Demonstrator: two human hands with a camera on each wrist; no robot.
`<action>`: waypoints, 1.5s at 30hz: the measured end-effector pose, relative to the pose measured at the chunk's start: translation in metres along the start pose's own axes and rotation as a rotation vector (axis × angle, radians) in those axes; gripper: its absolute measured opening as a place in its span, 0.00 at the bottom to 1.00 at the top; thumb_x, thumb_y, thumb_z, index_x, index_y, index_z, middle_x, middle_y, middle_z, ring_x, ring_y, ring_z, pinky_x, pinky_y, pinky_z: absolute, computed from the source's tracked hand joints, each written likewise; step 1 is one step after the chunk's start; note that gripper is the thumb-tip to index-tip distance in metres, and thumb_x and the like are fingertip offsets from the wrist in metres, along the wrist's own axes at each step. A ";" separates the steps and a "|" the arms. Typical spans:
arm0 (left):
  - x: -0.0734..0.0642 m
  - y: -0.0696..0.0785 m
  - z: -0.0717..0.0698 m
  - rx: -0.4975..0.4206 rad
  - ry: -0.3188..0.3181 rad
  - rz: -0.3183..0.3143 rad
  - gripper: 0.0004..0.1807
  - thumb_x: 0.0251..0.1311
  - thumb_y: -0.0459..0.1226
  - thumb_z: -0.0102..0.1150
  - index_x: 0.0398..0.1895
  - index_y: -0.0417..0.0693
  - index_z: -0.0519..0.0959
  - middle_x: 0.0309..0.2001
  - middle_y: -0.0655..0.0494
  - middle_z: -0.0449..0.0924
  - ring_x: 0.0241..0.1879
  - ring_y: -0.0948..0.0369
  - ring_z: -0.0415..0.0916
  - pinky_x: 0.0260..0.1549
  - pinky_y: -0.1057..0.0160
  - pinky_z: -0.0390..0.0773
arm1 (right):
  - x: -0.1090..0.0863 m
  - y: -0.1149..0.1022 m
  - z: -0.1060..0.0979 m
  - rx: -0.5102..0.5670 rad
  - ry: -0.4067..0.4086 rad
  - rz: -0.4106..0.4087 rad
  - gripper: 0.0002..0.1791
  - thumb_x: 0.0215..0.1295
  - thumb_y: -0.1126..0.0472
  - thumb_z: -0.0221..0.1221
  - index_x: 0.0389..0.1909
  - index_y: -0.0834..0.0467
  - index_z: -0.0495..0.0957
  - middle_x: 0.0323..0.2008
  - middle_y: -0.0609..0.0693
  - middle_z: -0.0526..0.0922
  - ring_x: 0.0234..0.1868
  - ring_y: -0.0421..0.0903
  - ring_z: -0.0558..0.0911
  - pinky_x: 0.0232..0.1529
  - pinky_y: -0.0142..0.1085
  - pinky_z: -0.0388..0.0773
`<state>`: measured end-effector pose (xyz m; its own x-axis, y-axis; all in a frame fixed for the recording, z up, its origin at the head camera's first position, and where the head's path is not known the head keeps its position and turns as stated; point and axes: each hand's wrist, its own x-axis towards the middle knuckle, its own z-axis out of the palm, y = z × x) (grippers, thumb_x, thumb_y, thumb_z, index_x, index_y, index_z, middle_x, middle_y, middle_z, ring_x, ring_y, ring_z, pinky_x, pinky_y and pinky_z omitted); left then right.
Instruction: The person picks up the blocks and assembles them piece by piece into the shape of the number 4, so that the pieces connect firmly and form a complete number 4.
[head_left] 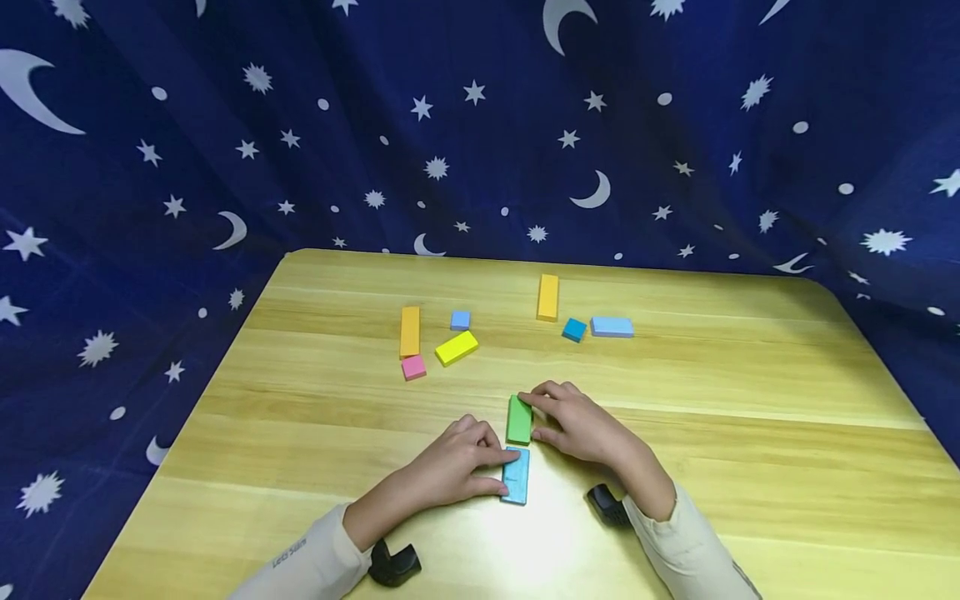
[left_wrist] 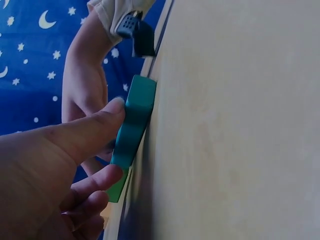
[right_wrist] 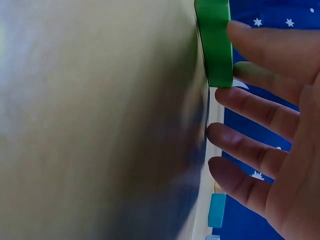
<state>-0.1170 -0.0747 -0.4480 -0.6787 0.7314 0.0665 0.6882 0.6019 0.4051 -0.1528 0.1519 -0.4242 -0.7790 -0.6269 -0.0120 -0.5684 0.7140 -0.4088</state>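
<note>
In the head view, a light-blue block (head_left: 515, 477) lies on the table just short of a green block (head_left: 519, 419), nearly in line with it. My left hand (head_left: 453, 462) touches the light-blue block with thumb and index finger; the other fingers are bent. On the right side of the green block, my right hand (head_left: 581, 422) rests its thumb and index finger. The left wrist view shows the thumb and index spaced along the same block (left_wrist: 134, 120), which looks teal there. In the right wrist view, the thumb meets the green block (right_wrist: 216, 47), with the other fingers spread.
Farther left lie an orange block (head_left: 409, 332), a pink block (head_left: 413, 367), a yellow block (head_left: 457, 348) and a small blue block (head_left: 461, 320). Beyond the right hand are another orange block (head_left: 548, 297), a dark-blue block (head_left: 574, 330) and a pale-blue block (head_left: 612, 327). A star-patterned curtain (head_left: 510, 167) borders the table.
</note>
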 end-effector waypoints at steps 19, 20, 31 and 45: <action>-0.006 0.006 -0.001 0.057 0.044 0.033 0.24 0.53 0.56 0.57 0.53 0.61 0.77 0.38 0.67 0.70 0.36 0.68 0.59 0.37 0.73 0.62 | 0.000 -0.008 -0.001 0.011 -0.013 -0.048 0.27 0.57 0.53 0.61 0.57 0.59 0.71 0.50 0.52 0.76 0.47 0.48 0.73 0.47 0.44 0.72; -0.006 0.006 0.000 0.055 0.044 0.033 0.24 0.53 0.56 0.57 0.53 0.61 0.77 0.38 0.67 0.70 0.36 0.68 0.58 0.37 0.73 0.62 | 0.000 -0.008 0.000 0.013 -0.014 -0.049 0.27 0.57 0.53 0.60 0.57 0.59 0.71 0.50 0.52 0.76 0.47 0.48 0.73 0.48 0.44 0.72; -0.006 0.008 0.004 0.089 0.140 0.058 0.26 0.54 0.58 0.54 0.52 0.57 0.77 0.54 0.57 0.69 0.52 0.62 0.64 0.51 0.64 0.68 | -0.002 -0.008 0.002 0.014 -0.003 -0.034 0.25 0.59 0.52 0.59 0.56 0.58 0.72 0.50 0.51 0.76 0.47 0.48 0.74 0.47 0.43 0.72; -0.002 0.013 0.003 0.074 -0.002 0.066 0.39 0.57 0.59 0.48 0.68 0.49 0.58 0.69 0.56 0.56 0.70 0.55 0.49 0.64 0.53 0.59 | -0.003 -0.009 0.002 0.010 -0.002 -0.054 0.24 0.61 0.51 0.57 0.55 0.59 0.72 0.49 0.51 0.77 0.47 0.48 0.74 0.48 0.43 0.72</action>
<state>-0.1055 -0.0673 -0.4458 -0.6307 0.7709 0.0892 0.7486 0.5741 0.3317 -0.1449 0.1472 -0.4225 -0.7471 -0.6647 0.0086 -0.6066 0.6763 -0.4180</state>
